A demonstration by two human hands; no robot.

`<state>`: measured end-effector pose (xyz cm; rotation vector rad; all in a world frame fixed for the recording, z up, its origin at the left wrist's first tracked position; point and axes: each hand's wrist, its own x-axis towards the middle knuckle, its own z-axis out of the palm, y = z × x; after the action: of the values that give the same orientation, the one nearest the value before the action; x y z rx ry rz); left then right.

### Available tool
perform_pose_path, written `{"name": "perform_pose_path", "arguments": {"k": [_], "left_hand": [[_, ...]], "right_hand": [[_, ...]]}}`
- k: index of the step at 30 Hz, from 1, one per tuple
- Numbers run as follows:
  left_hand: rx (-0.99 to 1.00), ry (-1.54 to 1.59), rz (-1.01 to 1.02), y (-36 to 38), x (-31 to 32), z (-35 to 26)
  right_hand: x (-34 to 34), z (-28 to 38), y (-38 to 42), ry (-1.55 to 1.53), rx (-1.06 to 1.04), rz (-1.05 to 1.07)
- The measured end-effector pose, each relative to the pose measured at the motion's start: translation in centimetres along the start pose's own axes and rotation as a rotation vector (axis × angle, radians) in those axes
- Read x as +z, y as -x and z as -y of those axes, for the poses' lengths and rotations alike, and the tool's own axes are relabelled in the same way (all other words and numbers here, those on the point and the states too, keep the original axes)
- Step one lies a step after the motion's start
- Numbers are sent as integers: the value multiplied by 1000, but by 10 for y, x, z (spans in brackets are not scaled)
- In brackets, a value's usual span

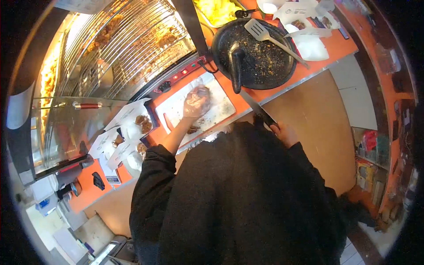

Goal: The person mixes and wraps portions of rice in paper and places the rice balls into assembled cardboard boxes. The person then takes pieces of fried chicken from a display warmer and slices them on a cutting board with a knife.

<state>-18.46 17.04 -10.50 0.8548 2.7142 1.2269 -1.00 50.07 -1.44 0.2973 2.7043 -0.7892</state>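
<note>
My left hand [194,106], in a clear plastic glove, is over the white cutting board [225,99]. Motion smears its fingers, and a brownish patch shows at them; I cannot tell whether it is held. Dark brown crumbs and bits [193,130] lie on the board near my wrist, and a slim red object [168,122] rests at its left side. My right hand [285,134] is closed around the dark handle of a knife [252,104], held to the right of the board. Its blade points up toward the mortar.
A black stone mortar [282,73] holds a pestle [237,66]; a slotted spatula [265,36] lies across it. Left stands a lit display case [187,70] with fried pieces on racks. Open paper boxes [121,154] with food sit at left, more boxes [311,46] at upper right.
</note>
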Motion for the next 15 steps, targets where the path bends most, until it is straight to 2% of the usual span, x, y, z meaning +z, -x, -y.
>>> {"name": "perform_pose_path", "arguments": {"k": [2, 4, 5, 6, 8, 9, 10, 12, 13, 15], "left_hand": [[33, 24, -79, -2, -2, 2], [-435, 705, -6, -14, -9, 6], [45, 117, -171, -21, -11, 6], [48, 114, -168, -22, -15, 7], [-486, -155, 30, -33, -33, -11], [-616, 265, -59, -31, -18, 19], [-606, 265, -44, -32, -25, 11], [-601, 1009, -274, -37, -42, -23], [-591, 1014, -245, -44, -37, -16], [-577, 971, -288, -50, -24, 17]], "right_hand": [[-4, 0, -9, -51, 7, -5], [-3, -5, -16, -42, -24, 7], [-3, -5, -15, -46, -24, 6], [-3, -6, -13, -48, -49, 11], [-4, -7, -7, -59, -62, 11], [-5, -10, -2, -7, -21, 59], [-7, -12, 3, 44, 24, 105], [-16, -13, 18, -71, 104, 155], [-22, -15, 27, -183, 162, 209], [-31, -21, 39, -252, 227, 178]]}}
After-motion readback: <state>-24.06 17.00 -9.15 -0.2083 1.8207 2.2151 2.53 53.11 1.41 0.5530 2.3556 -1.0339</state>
